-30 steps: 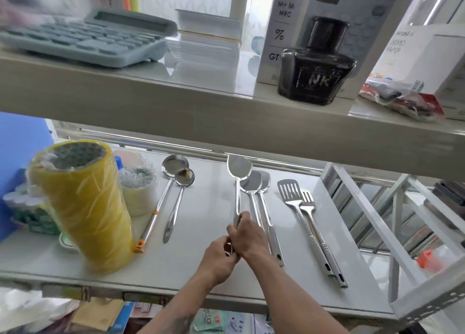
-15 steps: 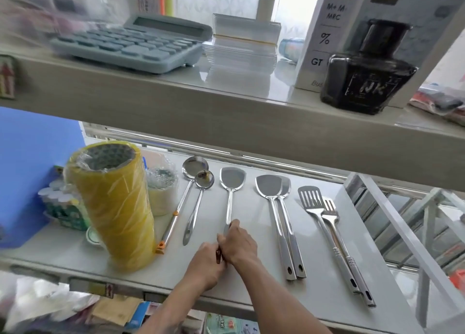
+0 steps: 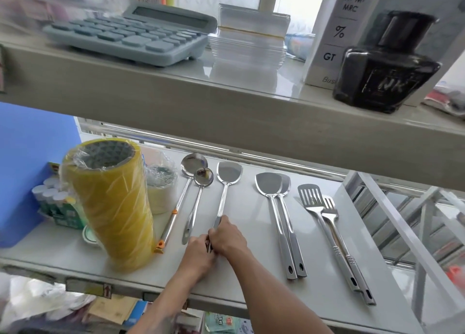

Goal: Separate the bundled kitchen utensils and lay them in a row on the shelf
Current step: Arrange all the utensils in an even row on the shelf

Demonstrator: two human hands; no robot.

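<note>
Now both hands meet at one handle | right hand (image 3: 227, 238) pinches the flat turner (image 3: 224, 190) | left hand (image 3: 198, 254) pinches its end | turner lies on the shelf (image 3: 246, 265)

white calculator box (image 3: 334, 32) on the upper shelf reads "m+ m-", "mrc", "%", "gt", with a cut-off "bus" at the bottom. black ink bottle (image 3: 385, 64) in front of it shows "nk" on its face. red up-arrow sticker (image 3: 107, 291) on the lower shelf's front edge; other print too blurred to read.
</note>
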